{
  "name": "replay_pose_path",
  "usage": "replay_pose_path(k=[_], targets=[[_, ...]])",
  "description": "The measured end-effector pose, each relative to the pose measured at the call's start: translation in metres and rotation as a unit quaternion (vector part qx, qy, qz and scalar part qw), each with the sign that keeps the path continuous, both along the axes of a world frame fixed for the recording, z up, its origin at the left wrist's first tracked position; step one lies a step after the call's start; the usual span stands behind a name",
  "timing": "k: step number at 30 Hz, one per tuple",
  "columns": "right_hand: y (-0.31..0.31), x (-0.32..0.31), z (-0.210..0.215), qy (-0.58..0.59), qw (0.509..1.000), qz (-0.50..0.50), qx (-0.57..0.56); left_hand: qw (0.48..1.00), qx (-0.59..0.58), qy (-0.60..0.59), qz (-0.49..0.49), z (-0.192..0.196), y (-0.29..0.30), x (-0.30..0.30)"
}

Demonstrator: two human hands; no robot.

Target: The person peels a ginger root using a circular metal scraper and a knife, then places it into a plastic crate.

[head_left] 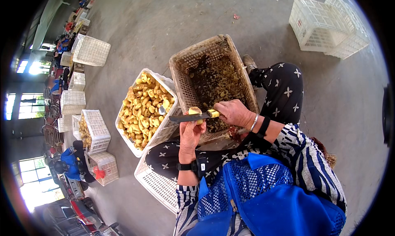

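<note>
My right hand (235,112) is closed around the yellow handle of a knife (186,117). Its dark, broad blade points left and lies across a pale yellow mushroom-like piece (194,110). That piece is gripped in my left hand (191,134), fingers wrapped round it from below; part of it is hidden behind the blade. Both hands are above the near left side of a dirty crate (177,65), which has dark and yellowish trimmings (216,77) over its bottom. Left of it, a white crate (166,133) is heaped with yellow-brown pieces (142,108) of a similar kind.
A white basket (154,182) stands beside my left knee. Two white crates (319,26) lie at the far right. Along the left are more crates (92,51), one filled with yellow pieces (85,131), and a person in blue (70,164). Grey concrete floor (140,30) surrounds everything.
</note>
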State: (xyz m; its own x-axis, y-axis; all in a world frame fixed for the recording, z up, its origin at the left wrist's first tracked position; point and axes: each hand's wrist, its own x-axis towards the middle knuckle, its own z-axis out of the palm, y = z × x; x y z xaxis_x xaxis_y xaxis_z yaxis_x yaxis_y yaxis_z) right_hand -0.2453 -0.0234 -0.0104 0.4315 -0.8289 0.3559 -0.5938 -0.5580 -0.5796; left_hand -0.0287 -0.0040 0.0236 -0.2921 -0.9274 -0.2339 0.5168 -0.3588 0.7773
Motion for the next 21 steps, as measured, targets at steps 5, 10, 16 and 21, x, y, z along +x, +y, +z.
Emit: replay_pose_path(k=[5,10,16,21], targets=[[-0.001,-0.002,-0.008,-0.008,1.0,-0.006,0.008,1.0,0.002,0.009,0.002,-0.009,-0.002,-0.003],[-0.002,-0.004,-0.022,-0.007,0.999,-0.033,0.018,0.999,0.029,0.02,0.008,-0.007,0.0,-0.009],[-0.015,-0.026,-0.061,0.078,0.971,-0.096,0.203,0.995,-0.001,0.04,-0.093,0.02,0.011,-0.006],[-0.008,-0.018,-0.026,-0.102,0.964,-0.132,0.205,0.999,-0.025,0.04,-0.026,0.014,0.005,-0.005]])
